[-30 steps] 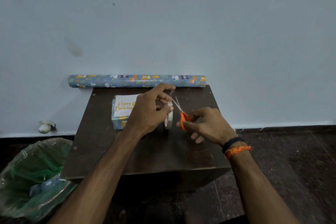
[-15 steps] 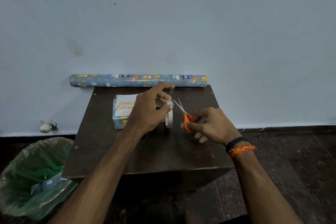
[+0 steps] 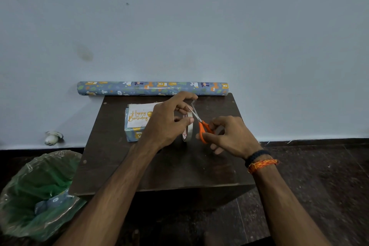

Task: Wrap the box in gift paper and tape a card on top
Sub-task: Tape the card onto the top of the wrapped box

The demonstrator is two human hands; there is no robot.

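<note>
Two hands are working a strip of tape over the table (image 3: pixel 119 166).
Left hand (image 3: pixel 165 124) is gripping the tape roll (image 3: pixel 187 130) on edge, thumb and forefinger pinching the pulled-up strip (image 3: pixel 193 104) above it. Right hand (image 3: pixel 231 136), just right of that grip, is holding orange scissors (image 3: pixel 202 128), fingers curled through the handles, blades reaching the strip. Just left of the left hand, partly behind it, the wrapped box (image 3: pixel 132 132) is sitting with the card (image 3: pixel 139 115) lying on top. Beyond the grip, the paper roll (image 3: pixel 152 88) is lying against the wall.
</note>
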